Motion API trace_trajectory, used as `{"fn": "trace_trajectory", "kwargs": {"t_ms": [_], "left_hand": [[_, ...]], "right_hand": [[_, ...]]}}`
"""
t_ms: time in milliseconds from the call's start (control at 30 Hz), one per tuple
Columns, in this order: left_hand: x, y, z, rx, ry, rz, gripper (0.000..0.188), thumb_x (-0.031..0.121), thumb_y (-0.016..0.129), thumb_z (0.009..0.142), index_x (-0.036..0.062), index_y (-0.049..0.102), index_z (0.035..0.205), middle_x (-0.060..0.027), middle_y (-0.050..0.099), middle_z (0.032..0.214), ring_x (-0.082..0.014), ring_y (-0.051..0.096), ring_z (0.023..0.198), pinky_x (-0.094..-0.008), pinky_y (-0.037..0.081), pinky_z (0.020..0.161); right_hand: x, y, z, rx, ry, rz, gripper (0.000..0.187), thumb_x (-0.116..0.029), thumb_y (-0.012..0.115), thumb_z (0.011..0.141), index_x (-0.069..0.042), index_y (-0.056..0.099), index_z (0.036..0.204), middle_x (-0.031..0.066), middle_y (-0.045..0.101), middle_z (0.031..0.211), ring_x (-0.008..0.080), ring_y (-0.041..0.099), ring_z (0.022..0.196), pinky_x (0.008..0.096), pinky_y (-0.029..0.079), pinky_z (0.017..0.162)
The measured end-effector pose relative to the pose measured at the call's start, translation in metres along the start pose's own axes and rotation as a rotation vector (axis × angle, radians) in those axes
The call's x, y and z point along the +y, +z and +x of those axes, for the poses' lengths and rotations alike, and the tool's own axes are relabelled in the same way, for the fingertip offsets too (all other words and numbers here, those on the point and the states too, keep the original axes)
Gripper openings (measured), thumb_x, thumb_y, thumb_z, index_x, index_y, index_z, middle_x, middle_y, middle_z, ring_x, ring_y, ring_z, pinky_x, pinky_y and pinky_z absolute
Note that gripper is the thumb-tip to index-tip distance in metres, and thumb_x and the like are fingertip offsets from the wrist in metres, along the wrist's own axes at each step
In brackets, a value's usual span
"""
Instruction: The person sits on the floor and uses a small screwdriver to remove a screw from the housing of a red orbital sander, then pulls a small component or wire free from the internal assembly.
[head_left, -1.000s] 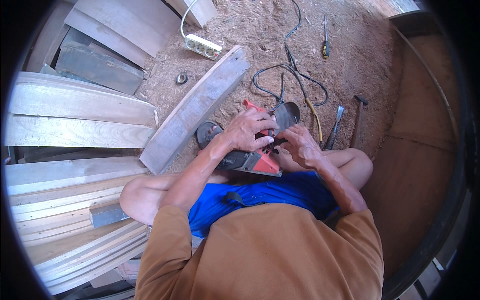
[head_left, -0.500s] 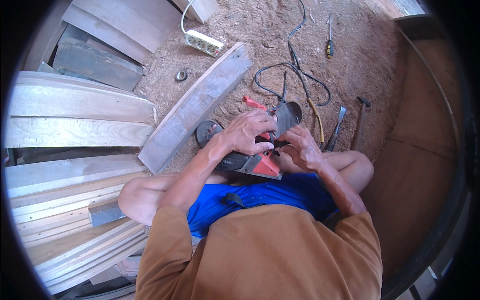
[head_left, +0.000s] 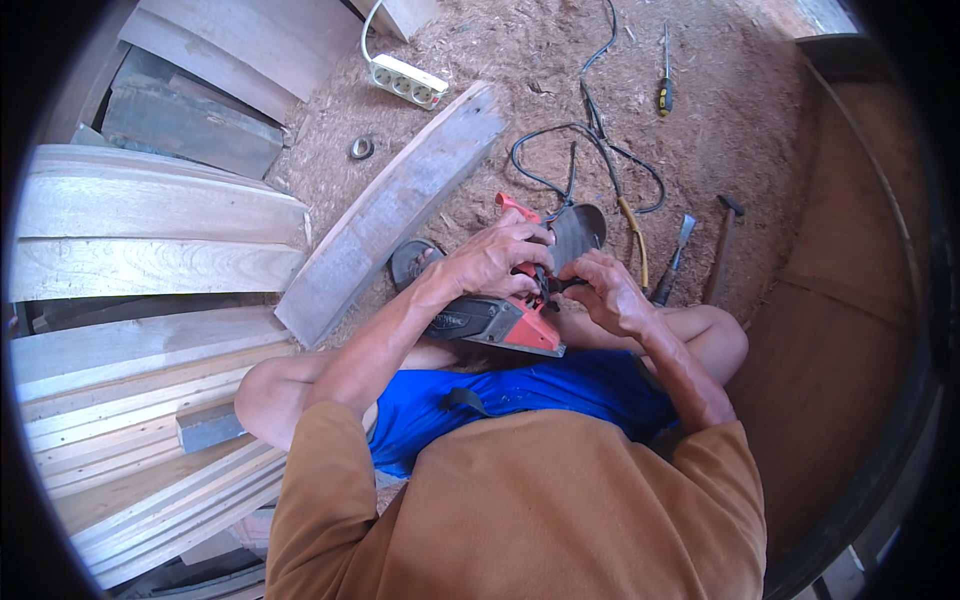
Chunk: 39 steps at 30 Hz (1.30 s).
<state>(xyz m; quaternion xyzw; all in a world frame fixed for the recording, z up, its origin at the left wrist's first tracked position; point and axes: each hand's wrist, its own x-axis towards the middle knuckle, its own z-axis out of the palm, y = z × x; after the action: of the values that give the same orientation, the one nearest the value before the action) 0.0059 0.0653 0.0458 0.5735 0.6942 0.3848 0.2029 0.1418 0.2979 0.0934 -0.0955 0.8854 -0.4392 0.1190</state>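
Power tool (head_left: 490, 323), red and black, lying just in front of the blue shorts (head_left: 530, 395). Clamped on its upper part with the left hand (head_left: 497, 262), fingers curled over. Pinched in the right hand (head_left: 605, 290), thumb drawn toward the fingers: a small dark piece (head_left: 572, 285) at the tool's right; cannot tell whether loose or fixed to it. Just beyond the left hand, near a dark sandal (head_left: 577, 232): a red part (head_left: 512, 207). To the left, lying slantwise on the sawdust (head_left: 500, 50): a thick wooden beam (head_left: 390, 210), near a roll of tape (head_left: 361, 147) and a white power strip (head_left: 407, 80). Farther left, stacked boards (head_left: 160, 210). To the right, near each other: a chisel (head_left: 677, 255) and a hammer (head_left: 722, 250); farther off, a screwdriver (head_left: 665, 95). In between, a looped dark cable (head_left: 598, 132) with a yellow stretch.
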Motion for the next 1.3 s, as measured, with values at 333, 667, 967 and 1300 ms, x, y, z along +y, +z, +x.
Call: {"fn": "trace_trajectory", "kwargs": {"t_ms": [333, 667, 967, 1300], "left_hand": [[0.002, 0.005, -0.001, 0.030, -0.057, -0.045, 0.045, 0.014, 0.093, 0.064, 0.0155, 0.075, 0.106, -0.0063, 0.063, 0.135, -0.0345, 0.055, 0.126, -0.0477, 0.046, 0.110], [0.004, 0.005, -0.002, 0.036, -0.078, -0.044, 0.044, 0.014, 0.093, 0.064, 0.0162, 0.076, 0.105, -0.0053, 0.063, 0.135, -0.0337, 0.055, 0.126, -0.0476, 0.045, 0.111], [0.012, 0.004, -0.003, 0.016, -0.072, -0.027, 0.045, 0.013, 0.092, 0.064, 0.0170, 0.076, 0.106, -0.0051, 0.063, 0.137, -0.0346, 0.054, 0.129, -0.0485, 0.047, 0.110], [0.016, 0.006, -0.004, 0.046, -0.041, 0.013, 0.045, 0.010, 0.091, 0.064, 0.0158, 0.075, 0.106, -0.0053, 0.063, 0.134, -0.0351, 0.055, 0.127, -0.0465, 0.049, 0.109]], "right_hand": [[0.001, 0.005, 0.001, -0.029, 0.053, 0.070, 0.024, -0.009, 0.077, 0.089, -0.001, 0.068, 0.110, 0.0190, 0.072, 0.100, 0.0402, 0.067, 0.097, 0.0489, 0.052, 0.085], [-0.004, 0.029, -0.008, 0.078, 0.271, 0.382, 0.020, -0.003, 0.071, 0.093, 0.001, 0.065, 0.113, 0.0177, 0.074, 0.095, 0.0319, 0.074, 0.092, 0.0418, 0.056, 0.083], [-0.007, 0.025, -0.018, 0.165, 0.008, -0.086, 0.024, -0.005, 0.074, 0.089, -0.004, 0.067, 0.111, 0.0122, 0.068, 0.099, 0.0337, 0.064, 0.097, 0.0447, 0.048, 0.087], [-0.002, 0.026, -0.017, 0.119, -0.006, -0.106, 0.029, -0.013, 0.080, 0.084, -0.012, 0.070, 0.112, 0.0073, 0.066, 0.101, 0.0309, 0.061, 0.100, 0.0462, 0.042, 0.083]]}}
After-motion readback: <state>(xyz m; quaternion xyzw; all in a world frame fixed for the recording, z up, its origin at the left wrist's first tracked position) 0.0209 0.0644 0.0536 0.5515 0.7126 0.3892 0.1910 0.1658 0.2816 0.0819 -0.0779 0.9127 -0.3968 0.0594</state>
